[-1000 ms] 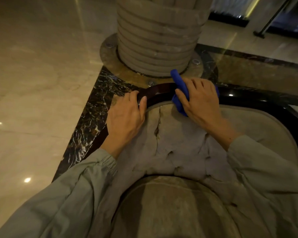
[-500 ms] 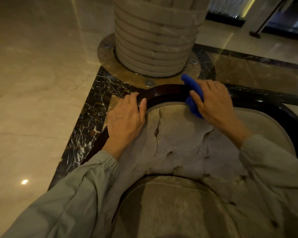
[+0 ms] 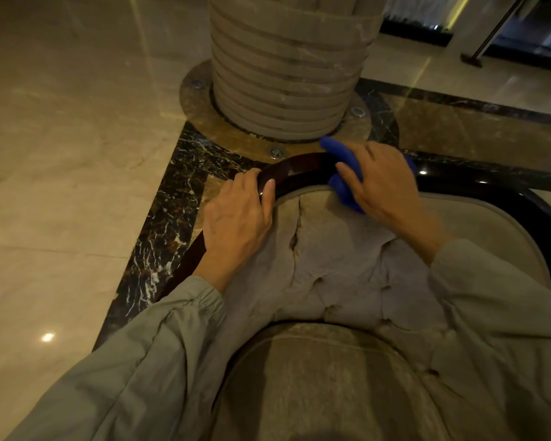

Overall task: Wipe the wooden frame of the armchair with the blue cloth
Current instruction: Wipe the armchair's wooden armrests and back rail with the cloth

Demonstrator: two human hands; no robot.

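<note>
Underfoot, the polished marble floor [image 3: 61, 154] spreads out on your left, with its dark veined border strip [image 3: 159, 230] running toward the ribbed stone column [image 3: 287, 68] straight ahead. Closer in, the armchair [image 3: 331, 265] fills the lower half of the view, its worn grey upholstery creased and tufted, and its dark glossy wooden frame [image 3: 296, 173] curves around the top of the backrest.

You are mid-wipe along that top rail. Your left hand [image 3: 236, 224] is wrapped over the left curve of the frame, fingers over the far side and thumb on the near edge, bracing the chair. Your right hand [image 3: 385, 183] is closed around the bunched blue cloth [image 3: 344, 173], pressing it over the rail just right of the crest; cloth shows above and below your fingers, so it straddles the wood.

Compared with half a second ago, your right hand and cloth sit a little farther left along the rail, nearer your left hand, while a second ago they were closer still, so I judge this a back-and-forth stroke. Your left hand has not shifted.

Next, I would carry the cloth down the right sweep of the frame, which looks unwiped from here, keeping it folded over both faces, then move your bracing hand off to clean beneath it.
</note>
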